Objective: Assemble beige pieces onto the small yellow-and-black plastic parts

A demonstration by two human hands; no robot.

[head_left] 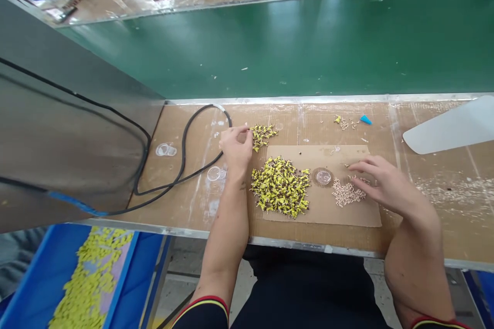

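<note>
My left hand point(236, 148) is at the left edge of a small group of yellow-and-dark figure-like pieces point(264, 136). Its thumb and fingertips are bent together in a pinch; whatever may be between them is too small to make out. Just in front lies a bigger heap of the same yellow pieces point(281, 186), partly on a cardboard sheet point(324, 216). My right hand point(380, 182) hovers over a pile of tiny pale pieces point(346, 193), its thumb and fingers apart. Between the two heaps sits a small round clear dish point(323, 177).
A black cable point(184, 146) loops across the table's left side by a metal panel point(69, 113). Clear plastic lids point(165, 149), a blue cone tip point(365, 120) and a whitish translucent container point(451, 126) lie around. Below left, a blue bin point(125, 272) holds yellow pieces. Beyond the green divider point(270, 51), people work.
</note>
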